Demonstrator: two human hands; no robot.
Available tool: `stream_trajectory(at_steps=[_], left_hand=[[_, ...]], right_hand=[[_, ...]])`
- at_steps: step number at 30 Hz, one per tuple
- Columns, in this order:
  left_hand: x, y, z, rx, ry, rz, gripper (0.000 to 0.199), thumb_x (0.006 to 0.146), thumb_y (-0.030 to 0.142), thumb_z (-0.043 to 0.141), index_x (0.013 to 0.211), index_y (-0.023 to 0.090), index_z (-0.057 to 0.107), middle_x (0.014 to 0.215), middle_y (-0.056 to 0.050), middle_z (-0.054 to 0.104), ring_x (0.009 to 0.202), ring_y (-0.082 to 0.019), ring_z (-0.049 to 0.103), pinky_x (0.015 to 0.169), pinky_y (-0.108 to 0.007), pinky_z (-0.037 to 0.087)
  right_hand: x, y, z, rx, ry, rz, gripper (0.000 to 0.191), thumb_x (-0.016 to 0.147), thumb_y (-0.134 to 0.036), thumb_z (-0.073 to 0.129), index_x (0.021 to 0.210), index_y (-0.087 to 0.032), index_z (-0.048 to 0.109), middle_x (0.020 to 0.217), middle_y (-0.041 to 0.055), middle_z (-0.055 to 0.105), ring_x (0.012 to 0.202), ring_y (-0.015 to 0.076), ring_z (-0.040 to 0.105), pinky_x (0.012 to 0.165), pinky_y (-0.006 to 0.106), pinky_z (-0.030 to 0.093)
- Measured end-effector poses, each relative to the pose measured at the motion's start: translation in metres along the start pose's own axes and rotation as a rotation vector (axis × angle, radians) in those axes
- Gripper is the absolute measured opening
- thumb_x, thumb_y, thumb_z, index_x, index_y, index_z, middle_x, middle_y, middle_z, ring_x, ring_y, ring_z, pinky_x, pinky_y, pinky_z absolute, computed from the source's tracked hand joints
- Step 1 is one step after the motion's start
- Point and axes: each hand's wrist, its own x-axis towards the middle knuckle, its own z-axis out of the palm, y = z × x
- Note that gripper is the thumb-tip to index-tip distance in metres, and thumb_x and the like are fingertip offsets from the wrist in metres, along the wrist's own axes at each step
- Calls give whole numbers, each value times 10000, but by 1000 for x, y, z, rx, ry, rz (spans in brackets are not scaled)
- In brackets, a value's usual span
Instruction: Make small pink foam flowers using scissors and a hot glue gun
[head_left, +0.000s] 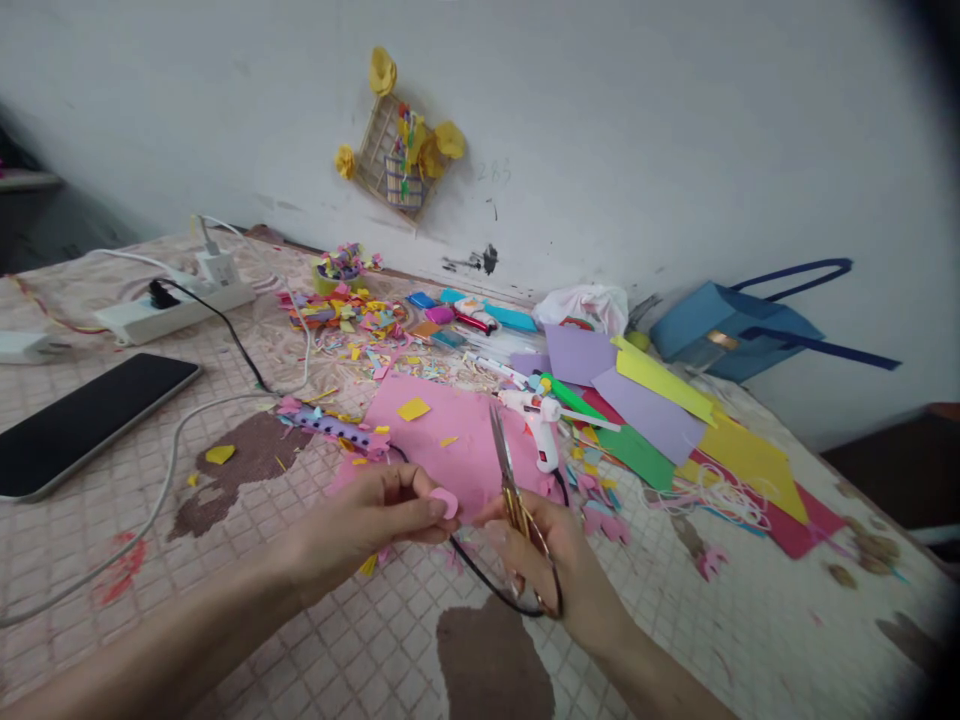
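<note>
Between the thumb and fingers of my left hand [375, 515] is a small pink paper piece [445, 502] with a rounded edge. My right hand [551, 560] holds a pair of gold-handled scissors [511, 480], blades pointing up and away, a short way right of the pink piece. Beneath and beyond both hands lies a pink sheet [427, 440] with small yellow scraps on it. To the left of the sheet is a purple strip [337, 425] with dark dots and coloured paper bits along it.
A white glue gun [541, 430] rests right of the sheet, its black cord running under my hands. Coloured sheets [652, 410] and a blue bag [735, 330] lie at right. At left are a phone [90, 420] and a power strip [176, 312]. Paper scraps [345, 312] cover the back.
</note>
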Motion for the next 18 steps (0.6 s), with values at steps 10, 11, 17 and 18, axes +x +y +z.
stream_trajectory(at_steps=[10, 11, 17, 18], left_hand=[[-1, -1, 4, 243, 7, 69, 201, 790, 327, 589, 706, 150, 545, 667, 22, 569, 636, -110, 505, 578, -218, 381], [-2, 0, 4, 229, -7, 60, 196, 795, 329, 585, 733, 146, 554, 692, 13, 580, 661, -117, 522, 594, -222, 397], [-3, 4, -1, 162, -45, 37, 234, 844, 367, 518, 811, 139, 563, 796, -7, 582, 767, -140, 569, 730, -281, 463], [-3, 4, -1, 181, -44, 44, 239, 844, 370, 515, 802, 139, 562, 785, -5, 581, 752, -137, 567, 710, -272, 462]], right_hand=[[14, -11, 18, -54, -2, -68, 277, 812, -419, 552, 722, -163, 497, 500, -70, 386, 441, 74, 331, 417, 193, 270], [14, -10, 18, -47, -5, -65, 268, 814, -409, 553, 718, -167, 490, 492, -74, 383, 434, 72, 327, 413, 191, 271], [14, -6, 18, 2, -22, -70, 200, 813, -308, 565, 693, -172, 481, 480, -76, 398, 426, 68, 350, 408, 176, 279], [14, -6, 18, 2, -29, -67, 189, 812, -300, 563, 700, -171, 483, 482, -75, 404, 427, 68, 354, 409, 175, 283]])
